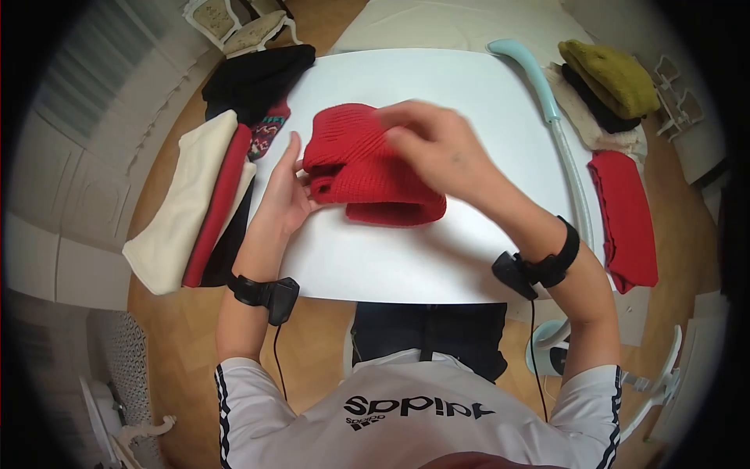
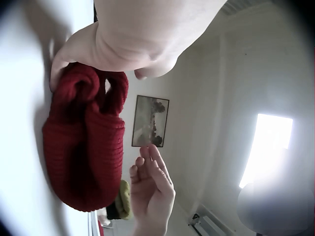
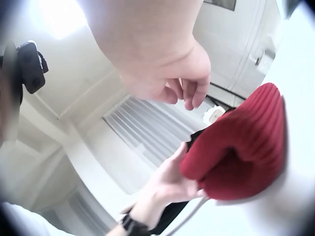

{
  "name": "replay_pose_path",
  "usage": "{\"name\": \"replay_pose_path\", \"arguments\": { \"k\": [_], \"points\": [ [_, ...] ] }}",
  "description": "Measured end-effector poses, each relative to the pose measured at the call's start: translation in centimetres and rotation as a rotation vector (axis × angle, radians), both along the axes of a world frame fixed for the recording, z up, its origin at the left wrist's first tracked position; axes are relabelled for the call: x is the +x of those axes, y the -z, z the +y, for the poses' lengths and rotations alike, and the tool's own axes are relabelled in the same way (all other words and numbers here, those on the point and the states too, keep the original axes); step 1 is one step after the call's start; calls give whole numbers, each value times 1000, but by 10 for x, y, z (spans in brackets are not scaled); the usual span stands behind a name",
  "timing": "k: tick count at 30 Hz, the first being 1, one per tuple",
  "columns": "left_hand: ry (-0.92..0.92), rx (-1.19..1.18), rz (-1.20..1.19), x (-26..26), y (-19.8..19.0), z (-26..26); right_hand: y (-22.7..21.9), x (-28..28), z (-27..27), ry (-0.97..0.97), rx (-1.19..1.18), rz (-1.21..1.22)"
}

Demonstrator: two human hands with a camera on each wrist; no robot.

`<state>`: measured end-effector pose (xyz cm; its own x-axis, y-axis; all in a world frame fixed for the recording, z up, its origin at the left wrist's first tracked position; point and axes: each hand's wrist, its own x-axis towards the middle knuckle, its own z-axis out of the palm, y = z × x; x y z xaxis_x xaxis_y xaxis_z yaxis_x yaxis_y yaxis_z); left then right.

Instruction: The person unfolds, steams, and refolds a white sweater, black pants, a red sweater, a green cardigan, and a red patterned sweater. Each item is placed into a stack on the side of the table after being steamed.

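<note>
A folded red ribbed knit garment (image 1: 379,168) lies as a thick, rolled bundle on the white table. My left hand (image 1: 283,195) is at its left end, fingers against the knit and partly hidden by it, the thumb raised off the cloth. In the left wrist view those fingers reach down by the end of the red bundle (image 2: 84,147), close to the tabletop. Above the garment's right part hovers my right hand (image 1: 439,144), its fingers loosely bent. The right wrist view shows a gap between this hand (image 3: 170,73) and the red knit (image 3: 246,142); it holds nothing.
Cream (image 1: 183,195), red and black folded clothes hang over the table's left edge, with a black garment (image 1: 254,82) behind. A pale-blue-handled tube (image 1: 539,86) runs along the right side. Beyond it lie an olive knit (image 1: 613,78) and another folded red garment (image 1: 625,219).
</note>
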<state>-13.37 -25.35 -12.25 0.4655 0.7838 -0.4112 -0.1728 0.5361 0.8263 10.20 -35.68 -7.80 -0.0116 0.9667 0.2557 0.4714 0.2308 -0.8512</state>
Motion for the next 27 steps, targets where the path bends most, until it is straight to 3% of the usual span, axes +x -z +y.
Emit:
{"name": "replay_pose_path", "arguments": {
  "k": [1, 2, 4, 5, 9, 12, 14, 17, 19, 21, 22, 24, 25, 27],
  "points": [
    [-55, 42, 178, -5, 4, 1, 5, 10, 2, 135, 5, 9],
    [11, 85, 201, -9, 3, 1, 14, 15, 3, 123, 0, 3],
    [53, 100, 224, -8, 3, 8, 45, 21, 6, 23, 203, -447],
    [107, 118, 252, -5, 3, 12, 84, 1, -9, -13, 45, -770],
    [5, 205, 380, 9, 2, 6, 80, -13, -21, 47, 32, -865],
    [-24, 250, 320, 8, 21, 20, 67, -8, -17, -6, 5, -822],
    [-85, 274, 252, 8, 27, 20, 60, -10, -19, 110, 60, -667],
    [-108, 372, 350, 15, 21, 18, 87, -6, -19, 9, 11, -857],
    [-184, 399, 334, 24, 18, 27, 71, -9, -21, -10, 4, -836],
    [-204, 696, 565, 29, 29, 57, 51, -14, -28, -52, -134, -664],
    [-213, 694, 566, 30, 33, 61, 54, -14, -30, -60, -130, -667],
    [-329, 1318, 1357, 40, 28, 63, 64, -6, -33, -47, 3, -538],
    [-343, 1319, 1355, 44, 25, 63, 67, -2, -36, -50, 13, -546],
    [-43, 1786, 1258, 46, 19, 50, 75, 6, -43, 13, -23, -470]
  ]
}}
